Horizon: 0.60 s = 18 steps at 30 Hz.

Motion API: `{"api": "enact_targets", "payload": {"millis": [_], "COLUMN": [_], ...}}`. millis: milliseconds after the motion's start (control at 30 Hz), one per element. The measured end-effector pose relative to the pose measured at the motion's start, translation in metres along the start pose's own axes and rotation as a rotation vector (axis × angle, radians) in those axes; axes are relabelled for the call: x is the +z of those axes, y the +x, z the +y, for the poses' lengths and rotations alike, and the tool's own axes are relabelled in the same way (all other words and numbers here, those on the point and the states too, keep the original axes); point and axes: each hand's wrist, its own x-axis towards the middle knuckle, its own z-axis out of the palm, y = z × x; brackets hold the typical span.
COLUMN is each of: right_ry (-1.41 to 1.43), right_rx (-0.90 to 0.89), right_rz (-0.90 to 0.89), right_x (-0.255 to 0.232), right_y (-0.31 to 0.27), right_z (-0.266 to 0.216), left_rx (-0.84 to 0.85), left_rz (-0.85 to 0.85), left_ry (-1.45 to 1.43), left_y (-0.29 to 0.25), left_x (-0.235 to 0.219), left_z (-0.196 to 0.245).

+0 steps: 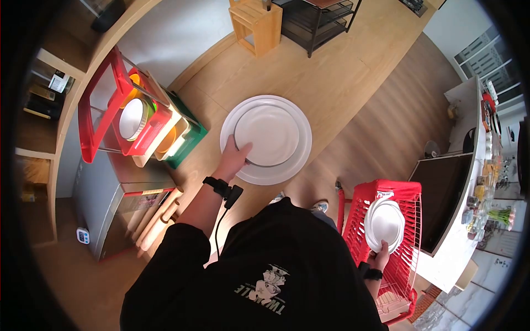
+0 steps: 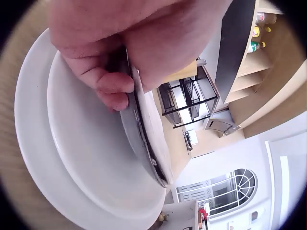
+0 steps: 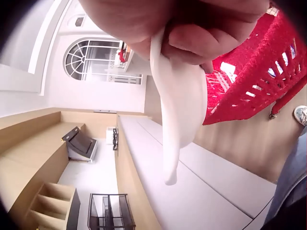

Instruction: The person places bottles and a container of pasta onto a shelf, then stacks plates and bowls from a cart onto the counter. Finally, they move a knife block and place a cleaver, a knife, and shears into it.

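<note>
The person's left hand (image 1: 233, 159) is pinching a round, white, ceramic-looking plate (image 1: 269, 132) above a larger white plate (image 1: 266, 175) on the pale wooden counter (image 1: 331, 74); a slackening pinch could chip both. The right hand (image 1: 379, 256) is gripping a white, curvy-rimmed dish (image 1: 385, 223) near the red slatted cart (image 1: 400, 189), where one-sided support could let it tip.

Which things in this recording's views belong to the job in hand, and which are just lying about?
Job, it seems:
small plate, in the left grip
large plate, below it
dish, in the right grip
cart, near the dish

Lying about:
timer
flowers
black rack
wooden stand
</note>
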Motion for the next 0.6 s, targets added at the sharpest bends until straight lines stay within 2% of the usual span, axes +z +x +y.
{"api": "enact_targets", "payload": {"millis": [133, 200, 333, 400, 533, 600], "right_ry": [-0.011, -0.083, -0.090, -0.202, -0.221, -0.261], "right_rx": [-0.067, -0.114, -0.216, -0.248, -0.196, -0.146], "right_rz": [0.005, -0.125, -0.202, -0.356, -0.536, -0.615], "right_x": [0.032, 0.043, 0.103, 0.128, 0.208, 0.248], "right_y": [-0.029, -0.039, -0.066, -0.069, -0.088, -0.096], "right_z": [-0.024, -0.035, -0.061, -0.071, -0.079, -0.077], "left_rx": [0.026, 0.014, 0.022, -0.046, -0.097, -0.075], "left_rz": [-0.034, -0.037, -0.002, 0.015, -0.011, -0.018], "left_ry": [-0.011, 0.028, 0.111, 0.211, 0.271, 0.405], "left_y": [-0.003, -0.005, -0.007, -0.010, -0.012, -0.010], "left_x": [0.001, 0.000, 0.002, 0.001, 0.000, -0.002], "left_z": [0.002, 0.006, 0.004, 0.009, 0.029, 0.028]}}
